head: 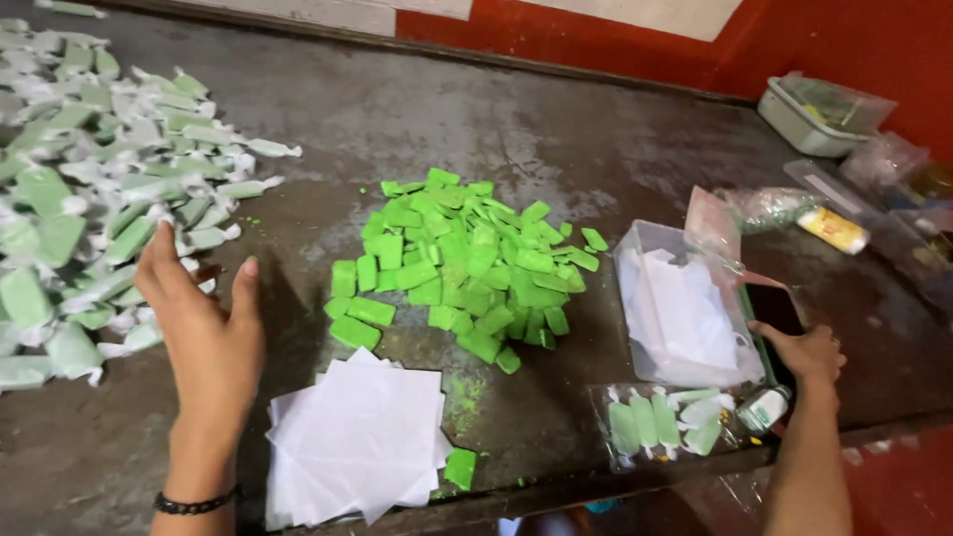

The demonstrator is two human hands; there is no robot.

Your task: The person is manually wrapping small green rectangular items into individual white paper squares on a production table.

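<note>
Left hand (204, 333) is spread flat and open, empty, fingertips at the edge of the wrapped pile (89, 189), twisted white ends over pale green. Right hand (809, 352) is curled at the corner of the clear box (685, 308) of white sheets; whether it grips the box I can't tell from here. Looks like a pause between wraps: a bare bar and a fresh sheet are needed. The bars (462, 258), bright green, chalky, rectangular, are heaped mid-table, just beyond the paper stack (352, 442), thin, square and fanned. The table (556, 129) is worn, mottled metal.
</note>
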